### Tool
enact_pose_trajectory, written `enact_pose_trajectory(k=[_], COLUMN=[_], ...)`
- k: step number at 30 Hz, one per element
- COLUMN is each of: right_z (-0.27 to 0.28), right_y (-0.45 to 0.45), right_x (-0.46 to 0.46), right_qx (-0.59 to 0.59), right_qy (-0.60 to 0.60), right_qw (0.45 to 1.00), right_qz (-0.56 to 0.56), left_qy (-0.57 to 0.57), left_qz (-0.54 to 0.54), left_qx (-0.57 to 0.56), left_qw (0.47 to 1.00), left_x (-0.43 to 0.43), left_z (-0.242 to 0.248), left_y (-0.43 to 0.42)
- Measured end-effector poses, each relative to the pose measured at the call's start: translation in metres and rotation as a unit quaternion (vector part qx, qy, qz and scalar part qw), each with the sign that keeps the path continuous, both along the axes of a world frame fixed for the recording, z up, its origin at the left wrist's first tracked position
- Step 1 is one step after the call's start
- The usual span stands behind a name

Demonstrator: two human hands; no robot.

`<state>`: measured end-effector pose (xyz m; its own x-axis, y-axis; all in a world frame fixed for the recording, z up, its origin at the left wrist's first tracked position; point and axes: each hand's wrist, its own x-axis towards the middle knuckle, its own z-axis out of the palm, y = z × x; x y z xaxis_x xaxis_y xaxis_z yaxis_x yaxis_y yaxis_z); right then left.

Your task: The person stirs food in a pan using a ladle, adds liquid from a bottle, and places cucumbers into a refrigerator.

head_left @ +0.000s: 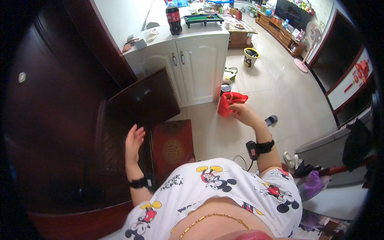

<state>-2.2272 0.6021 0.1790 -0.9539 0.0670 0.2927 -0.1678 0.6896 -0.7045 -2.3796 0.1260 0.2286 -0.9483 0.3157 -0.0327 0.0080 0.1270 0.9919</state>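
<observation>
My left hand [135, 142] is raised with its fingers apart and nothing in it, in front of a dark brown wooden panel [144, 99] at the left. Below and right of that hand lies a red doormat [174, 147] with a worn pattern. My right hand [243, 113] is bent over a red fabric bag [225, 107] on the tiled floor beside the white cabinet. Its fingertips overlap the bag in the view; whether they touch or grip it I cannot tell. Both forearms wear black straps, the right one with a small black box.
A white two-door cabinet [201, 69] carries a cola bottle [174, 19] and a miniature pool table [204, 19]. Beyond stand a penguin-patterned bin [250, 57] and a pink fan [313, 34]. A dark slipper [271, 120] lies right of my right hand; white shoes [289, 159] sit near a rack.
</observation>
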Motion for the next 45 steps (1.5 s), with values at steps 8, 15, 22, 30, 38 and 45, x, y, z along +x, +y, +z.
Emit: enact_pose_trajectory(k=[8,15,22,30,38,45], right_z=[0.004,-0.033,0.011,0.021,0.052,0.181], right_y=[0.124,0.234,0.347,0.350,0.244,0.178], right_x=[-0.053,-0.129,-0.290,-0.355,-0.321,-0.357], right_qx=[-0.028,-0.136,-0.060,-0.047,-0.164,0.093], right_qy=[-0.018,-0.110,-0.044,-0.061,-0.075,0.097], right_qw=[0.964,0.923,0.946,0.941,0.867,0.852], right_qz=[-0.263,-0.344,-0.314,-0.329,-0.465,-0.507], left_qy=[0.108,0.241,0.466,0.472,0.361,0.296], left_qz=[-0.198,-0.026,0.118,0.089,0.014,-0.411], left_qx=[0.030,-0.011,-0.009,-0.014,0.072,0.141], left_qw=[0.974,0.970,0.877,0.877,0.930,0.850], left_x=[-0.275,-0.479,-0.597,-0.646,-0.643,-0.538], left_z=[0.056,0.038,0.063,0.056,0.058,0.017], left_y=[0.271,0.464,0.572,0.598,0.590,0.623])
